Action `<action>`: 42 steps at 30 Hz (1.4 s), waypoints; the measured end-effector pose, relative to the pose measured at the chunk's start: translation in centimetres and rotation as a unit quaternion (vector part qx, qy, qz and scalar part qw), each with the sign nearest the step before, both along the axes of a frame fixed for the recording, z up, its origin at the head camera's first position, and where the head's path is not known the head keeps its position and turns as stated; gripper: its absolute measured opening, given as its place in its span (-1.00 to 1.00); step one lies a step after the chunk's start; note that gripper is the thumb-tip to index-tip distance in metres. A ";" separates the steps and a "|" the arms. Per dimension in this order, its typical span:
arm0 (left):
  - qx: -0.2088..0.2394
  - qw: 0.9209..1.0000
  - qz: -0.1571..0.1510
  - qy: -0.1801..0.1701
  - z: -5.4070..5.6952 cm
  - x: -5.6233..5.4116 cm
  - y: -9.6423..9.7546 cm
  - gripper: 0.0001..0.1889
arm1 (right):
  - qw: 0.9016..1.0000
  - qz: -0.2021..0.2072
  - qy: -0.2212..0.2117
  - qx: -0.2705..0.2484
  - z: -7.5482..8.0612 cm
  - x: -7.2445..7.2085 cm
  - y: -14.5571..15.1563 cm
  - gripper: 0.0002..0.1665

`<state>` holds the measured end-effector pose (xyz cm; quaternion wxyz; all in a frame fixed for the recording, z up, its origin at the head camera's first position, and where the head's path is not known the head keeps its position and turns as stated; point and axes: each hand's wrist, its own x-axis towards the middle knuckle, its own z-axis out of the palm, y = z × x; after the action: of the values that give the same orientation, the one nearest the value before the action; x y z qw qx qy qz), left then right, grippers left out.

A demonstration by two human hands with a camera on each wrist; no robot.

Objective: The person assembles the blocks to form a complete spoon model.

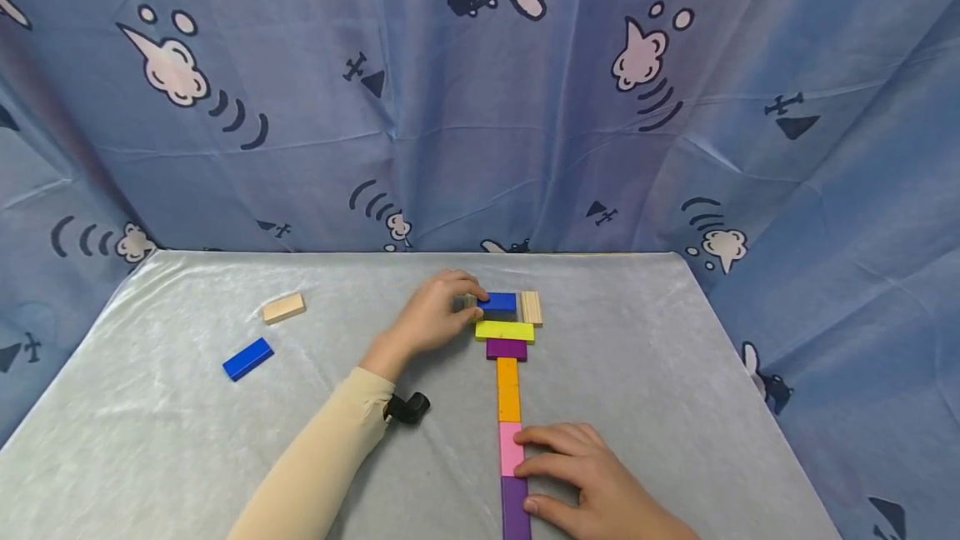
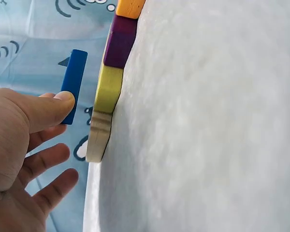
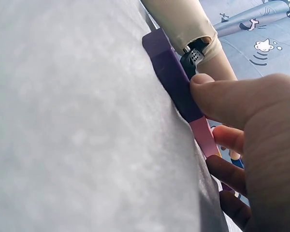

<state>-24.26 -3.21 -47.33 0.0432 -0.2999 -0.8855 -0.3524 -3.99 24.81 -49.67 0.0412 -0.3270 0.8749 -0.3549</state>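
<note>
At the bottom centre of the head view, a purple block (image 1: 515,511) is cut off by the frame edge. Just right, the right hand (image 1: 592,482) lies unclenched, fingertips touching the pink block (image 1: 509,450), thumb against the purple one. Further up come an orange block (image 1: 508,390), a plum block (image 1: 506,349) and a crosswise yellow block (image 1: 495,330). Beyond, the left hand (image 1: 435,311) pinches a blue block (image 1: 500,302) between thumb and fingers, partly hiding one plain block (image 1: 470,302); another plain block (image 1: 532,308) shows fully. A loose blue block (image 1: 248,358) and pale block (image 1: 283,308) lie at centre left on the tabletop (image 1: 637,373). Behind hangs a plane-patterned curtain (image 1: 525,132); its lettering-like print, upper right of the right wrist view, is cut off and unreadable.
</note>
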 end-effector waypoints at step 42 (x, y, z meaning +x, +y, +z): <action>0.025 0.999 -0.020 -0.044 -1.2 -0.3 1.2 -0.83 | 1.000 -0.005 -0.010 0.000 -0.1 0.0 0.0 -0.70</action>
<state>-24.52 -2.05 -48.51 0.0048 -0.3009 -0.8713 -0.3876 -3.97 24.82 -49.82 0.0480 -0.3192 0.8761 -0.3581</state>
